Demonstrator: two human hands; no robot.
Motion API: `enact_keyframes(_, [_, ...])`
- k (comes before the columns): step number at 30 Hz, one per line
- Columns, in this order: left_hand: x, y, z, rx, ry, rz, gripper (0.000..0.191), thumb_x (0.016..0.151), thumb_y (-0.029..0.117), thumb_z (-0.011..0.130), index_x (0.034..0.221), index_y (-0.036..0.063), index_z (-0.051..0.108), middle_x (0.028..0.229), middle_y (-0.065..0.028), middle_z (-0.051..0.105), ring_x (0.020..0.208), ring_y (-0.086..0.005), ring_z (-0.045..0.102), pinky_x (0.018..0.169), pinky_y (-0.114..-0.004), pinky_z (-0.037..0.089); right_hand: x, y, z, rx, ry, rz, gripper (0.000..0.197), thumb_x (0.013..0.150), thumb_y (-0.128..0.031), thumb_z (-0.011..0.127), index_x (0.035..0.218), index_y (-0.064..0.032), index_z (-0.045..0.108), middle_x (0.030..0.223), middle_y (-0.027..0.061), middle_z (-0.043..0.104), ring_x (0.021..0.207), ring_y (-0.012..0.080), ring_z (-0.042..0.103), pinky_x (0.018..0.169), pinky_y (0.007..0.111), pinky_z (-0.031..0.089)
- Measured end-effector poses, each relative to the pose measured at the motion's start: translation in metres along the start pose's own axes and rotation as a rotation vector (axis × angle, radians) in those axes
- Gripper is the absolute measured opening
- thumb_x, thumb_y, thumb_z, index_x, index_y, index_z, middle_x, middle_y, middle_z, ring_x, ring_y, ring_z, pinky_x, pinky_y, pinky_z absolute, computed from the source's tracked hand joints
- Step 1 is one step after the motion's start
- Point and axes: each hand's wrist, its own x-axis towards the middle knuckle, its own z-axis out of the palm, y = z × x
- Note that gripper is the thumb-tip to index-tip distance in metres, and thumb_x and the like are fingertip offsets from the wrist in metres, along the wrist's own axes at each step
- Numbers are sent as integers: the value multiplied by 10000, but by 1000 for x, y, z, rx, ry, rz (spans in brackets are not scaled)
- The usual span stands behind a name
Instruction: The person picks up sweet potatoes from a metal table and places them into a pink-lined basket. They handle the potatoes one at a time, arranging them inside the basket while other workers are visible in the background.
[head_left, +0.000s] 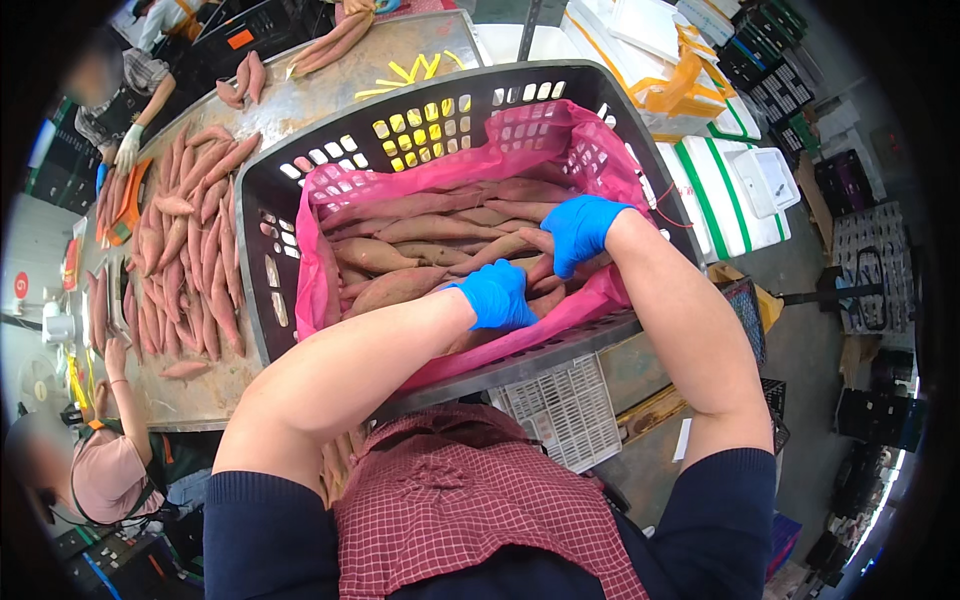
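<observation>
A black plastic crate stands before me, lined with pink mesh fabric. Long sweet potatoes lie in it side by side, filling its bottom in layers. Both my hands wear blue gloves and reach down inside. My right hand, near the crate's right end, is curled around a sweet potato whose tip sticks out to the left. Close by, toward the near side, my left hand rests among the sweet potatoes with bent fingers. Its fingertips are hidden, so its grip is unclear.
Left of the crate, a big pile of sweet potatoes covers part of the metal table. Yellow strips lie beyond the crate. White foam boxes stand to the right. Co-workers are at the table's left side.
</observation>
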Motion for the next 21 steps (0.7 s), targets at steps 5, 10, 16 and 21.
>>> enact_keyframes(5, [14,-15,23,-9,106,-8,479,884,486,525,1309,265,514,1098,-144,668,997,-357,635,865,-422,514,-3,1,-5,-46,-8,-71,1046,586,-199,706,1512,-258,224,1206,134,616,909,257,655,776,341,518])
enact_keyframes(10, [15,-6,17,-93,-12,-42,533,894,425,537,1385,245,428,1176,-126,634,1069,-306,606,915,-390,475,16,25,6,26,11,-117,1081,576,-190,710,1519,-306,195,1040,145,677,841,246,640,753,340,510])
enact_keyframes(16, [-17,22,-27,-345,-233,18,535,894,330,543,1398,183,440,1272,-126,574,1140,-256,564,973,-359,420,13,31,6,40,57,-136,978,581,-207,708,1476,-286,322,975,171,672,790,257,644,702,351,511])
enact_keyframes(21, [-21,6,-27,-291,-239,-133,518,845,320,589,1309,98,529,1222,-135,595,1103,-232,573,957,-344,417,20,35,3,58,43,-73,709,626,-216,693,1306,-188,494,933,178,670,795,266,646,717,352,507])
